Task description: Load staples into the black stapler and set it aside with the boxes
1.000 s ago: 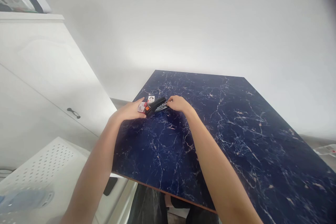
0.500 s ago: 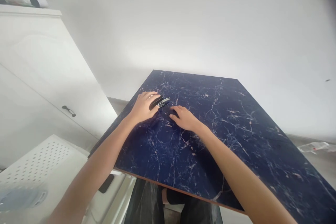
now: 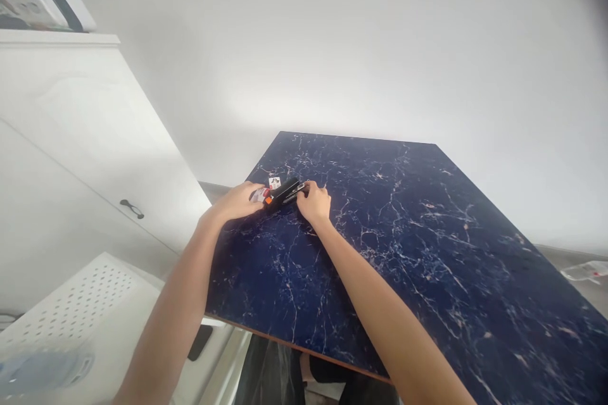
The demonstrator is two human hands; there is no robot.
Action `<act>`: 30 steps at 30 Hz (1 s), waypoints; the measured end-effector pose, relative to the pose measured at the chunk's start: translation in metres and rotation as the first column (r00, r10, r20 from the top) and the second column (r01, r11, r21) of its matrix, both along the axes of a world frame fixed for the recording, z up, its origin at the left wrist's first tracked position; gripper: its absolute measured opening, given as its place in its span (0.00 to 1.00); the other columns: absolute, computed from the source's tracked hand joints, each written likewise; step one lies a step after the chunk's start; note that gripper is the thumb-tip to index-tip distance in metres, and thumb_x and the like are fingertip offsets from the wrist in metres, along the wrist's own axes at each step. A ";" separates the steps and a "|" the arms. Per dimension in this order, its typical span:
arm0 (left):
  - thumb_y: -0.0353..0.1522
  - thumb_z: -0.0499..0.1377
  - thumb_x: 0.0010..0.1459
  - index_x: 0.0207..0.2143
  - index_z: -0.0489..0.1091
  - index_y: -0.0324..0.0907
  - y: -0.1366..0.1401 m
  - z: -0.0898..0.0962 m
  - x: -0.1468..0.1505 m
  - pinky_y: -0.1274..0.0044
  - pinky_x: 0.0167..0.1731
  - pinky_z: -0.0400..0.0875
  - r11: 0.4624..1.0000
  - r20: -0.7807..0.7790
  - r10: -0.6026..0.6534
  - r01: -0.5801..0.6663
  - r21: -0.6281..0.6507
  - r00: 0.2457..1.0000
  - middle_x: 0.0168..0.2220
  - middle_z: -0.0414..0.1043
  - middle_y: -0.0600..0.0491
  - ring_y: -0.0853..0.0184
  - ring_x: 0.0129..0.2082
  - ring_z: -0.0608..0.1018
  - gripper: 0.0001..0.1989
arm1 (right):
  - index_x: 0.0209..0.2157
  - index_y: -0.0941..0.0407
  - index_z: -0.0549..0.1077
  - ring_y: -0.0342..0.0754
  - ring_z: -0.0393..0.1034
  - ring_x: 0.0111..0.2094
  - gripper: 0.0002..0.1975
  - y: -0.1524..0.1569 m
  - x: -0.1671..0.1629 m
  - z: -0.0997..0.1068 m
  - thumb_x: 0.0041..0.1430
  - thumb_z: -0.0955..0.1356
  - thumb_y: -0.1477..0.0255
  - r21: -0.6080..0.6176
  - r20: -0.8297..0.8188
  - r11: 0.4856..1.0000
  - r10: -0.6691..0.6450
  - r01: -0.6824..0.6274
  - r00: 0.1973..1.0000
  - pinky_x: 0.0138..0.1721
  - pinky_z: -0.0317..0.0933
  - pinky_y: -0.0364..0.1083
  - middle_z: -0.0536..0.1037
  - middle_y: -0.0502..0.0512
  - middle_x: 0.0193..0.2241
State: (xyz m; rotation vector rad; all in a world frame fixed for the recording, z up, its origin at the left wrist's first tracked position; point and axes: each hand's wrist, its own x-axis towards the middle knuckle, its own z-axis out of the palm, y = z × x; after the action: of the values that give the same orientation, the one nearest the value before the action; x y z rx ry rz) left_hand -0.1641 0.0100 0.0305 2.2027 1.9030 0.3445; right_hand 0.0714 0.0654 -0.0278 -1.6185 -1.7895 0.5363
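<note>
On the blue marble-patterned tabletop (image 3: pixel 361 234) lies a black stapler (image 3: pixel 285 193) with silver metal strips along it, slanting up to the right. My right hand (image 3: pixel 315 201) is closed on its right end, thumb and fingers pinching the metal part. My left hand (image 3: pixel 237 201) is at the other end, its fingers curled round a small red-and-white packet (image 3: pixel 261 194) with an orange spot beside it. Whether this packet touches the stapler cannot be made out. Just behind them is a small white printed piece (image 3: pixel 274 183).
A white cabinet (image 3: pixel 71 114) with a dark handle (image 3: pixel 132 209) stands to the left. Below it are a white perforated surface (image 3: pixel 90 297), a clear plastic container (image 3: pixel 42 367) and a dark phone-like object (image 3: pixel 200 342). Behind the table rises a pale wall (image 3: pixel 332 44).
My right hand has moved left and closed on the stapler's end. My left hand has drawn back leftward, uncovering more of the stapler, the packet and the white piece. The view has shifted slightly.
</note>
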 end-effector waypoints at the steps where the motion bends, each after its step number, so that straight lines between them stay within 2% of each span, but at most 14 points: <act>1: 0.40 0.58 0.56 0.55 0.73 0.51 0.001 -0.001 0.001 0.70 0.37 0.73 0.999 0.001 -0.002 0.002 0.033 1.000 0.50 0.76 0.47 0.54 0.43 0.79 0.24 | 0.58 0.58 0.68 0.62 0.67 0.55 0.22 0.003 -0.001 -0.001 0.64 0.62 0.70 0.004 -0.007 1.000 -0.008 0.008 1.000 0.57 0.56 0.59 0.81 0.62 0.47; 4: 0.39 0.59 0.54 0.50 0.75 0.49 0.003 -0.005 0.005 0.70 0.35 0.72 0.994 -0.010 0.005 -0.004 0.109 1.000 0.47 0.78 0.46 0.54 0.40 0.79 0.21 | 0.60 0.60 0.66 0.63 0.66 0.55 0.25 0.011 -0.002 -0.003 0.63 0.62 0.70 -0.008 -0.007 0.998 -0.056 0.056 0.998 0.56 0.57 0.58 0.79 0.64 0.50; 6: 0.38 0.59 0.54 0.50 0.76 0.49 0.004 -0.008 0.003 0.69 0.36 0.72 0.990 -0.009 0.029 -0.028 0.139 1.000 0.47 0.78 0.45 0.53 0.40 0.79 0.20 | 0.59 0.60 0.68 0.64 0.65 0.57 0.25 0.015 -0.002 -0.002 0.61 0.63 0.68 -0.001 0.024 0.999 -0.054 0.054 0.998 0.56 0.57 0.58 0.77 0.64 0.54; 10: 0.36 0.59 0.55 0.52 0.75 0.46 0.009 -0.015 -0.004 0.65 0.41 0.72 0.976 -0.062 0.138 -0.125 0.180 0.989 0.49 0.76 0.41 0.50 0.44 0.79 0.21 | 0.59 0.57 0.69 0.63 0.65 0.57 0.26 0.015 0.001 -0.003 0.60 0.65 0.64 0.022 0.024 1.000 -0.011 0.011 1.000 0.58 0.57 0.59 0.77 0.61 0.55; 13: 0.34 0.58 0.56 0.51 0.75 0.44 0.009 -0.018 -0.004 0.59 0.45 0.70 0.969 -0.132 0.196 -0.171 0.179 0.972 0.51 0.74 0.37 0.44 0.49 0.75 0.20 | 0.60 0.56 0.68 0.61 0.67 0.56 0.27 0.012 0.003 -0.005 0.60 0.64 0.67 0.041 -0.013 0.998 0.042 -0.042 0.999 0.58 0.58 0.58 0.79 0.59 0.53; 15: 0.33 0.56 0.58 0.52 0.75 0.44 0.007 -0.014 0.002 0.56 0.49 0.68 0.964 -0.123 0.200 -0.172 0.203 0.972 0.55 0.72 0.38 0.42 0.54 0.72 0.20 | 0.59 0.56 0.68 0.60 0.67 0.55 0.26 0.010 0.004 -0.006 0.59 0.64 0.69 0.063 -0.022 0.997 0.053 -0.051 0.998 0.57 0.59 0.57 0.80 0.58 0.51; 18: 0.37 0.56 0.62 0.56 0.73 0.48 -0.001 -0.004 0.014 0.60 0.49 0.70 0.978 -0.025 0.034 -0.028 0.208 0.999 0.53 0.74 0.43 0.47 0.54 0.72 0.20 | 0.58 0.57 0.69 0.58 0.68 0.55 0.24 0.009 0.004 -0.006 0.59 0.63 0.73 0.082 -0.027 0.996 0.042 -0.039 0.999 0.56 0.61 0.54 0.80 0.58 0.51; 21: 0.42 0.62 0.58 0.52 0.74 0.51 -0.006 0.000 0.026 0.66 0.41 0.73 0.978 0.007 -0.149 0.146 0.147 0.989 0.43 0.77 0.47 0.52 0.46 0.76 0.19 | 0.57 0.56 0.69 0.55 0.71 0.53 0.24 0.008 0.004 -0.005 0.57 0.63 0.76 0.084 -0.044 0.989 0.123 -0.119 0.991 0.54 0.62 0.50 0.82 0.57 0.47; 23: 0.41 0.64 0.56 0.46 0.76 0.50 -0.006 -0.001 0.030 0.66 0.38 0.73 0.976 -0.013 -0.179 0.179 0.123 0.984 0.38 0.78 0.48 0.52 0.43 0.77 0.15 | 0.56 0.55 0.70 0.53 0.72 0.51 0.24 0.008 0.004 -0.005 0.57 0.63 0.78 0.097 -0.066 0.981 0.175 -0.168 0.982 0.54 0.62 0.49 0.83 0.55 0.45; 25: 0.42 0.64 0.57 0.46 0.76 0.50 -0.004 -0.002 0.027 0.66 0.39 0.73 0.976 -0.002 -0.186 0.185 0.116 0.983 0.38 0.78 0.48 0.51 0.44 0.77 0.15 | 0.56 0.56 0.69 0.53 0.73 0.50 0.24 0.009 0.004 -0.006 0.57 0.63 0.78 0.101 -0.105 0.983 0.162 -0.151 0.981 0.53 0.62 0.49 0.83 0.55 0.45; 27: 0.42 0.59 0.62 0.53 0.75 0.49 -0.002 -0.002 0.017 0.66 0.43 0.73 0.983 0.050 -0.121 0.112 0.149 0.991 0.46 0.78 0.47 0.52 0.49 0.77 0.18 | 0.56 0.57 0.69 0.52 0.74 0.49 0.24 0.010 0.004 -0.007 0.58 0.62 0.78 0.092 -0.146 0.992 0.102 -0.090 0.984 0.52 0.63 0.49 0.82 0.56 0.45; 30: 0.34 0.52 0.65 0.54 0.74 0.45 0.003 0.001 0.000 0.64 0.47 0.72 0.960 0.089 0.098 -0.118 0.254 0.991 0.52 0.76 0.44 0.53 0.51 0.76 0.19 | 0.54 0.57 0.70 0.52 0.74 0.48 0.22 0.008 0.004 -0.006 0.58 0.61 0.78 0.117 -0.176 0.993 0.026 -0.005 0.984 0.51 0.63 0.48 0.82 0.57 0.45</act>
State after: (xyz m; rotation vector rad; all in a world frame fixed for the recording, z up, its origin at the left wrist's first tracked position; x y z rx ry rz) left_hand -0.1641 0.0131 0.0312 2.2069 2.0431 0.7238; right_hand 0.0756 0.0739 -0.0333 -1.4329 -1.6710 0.5547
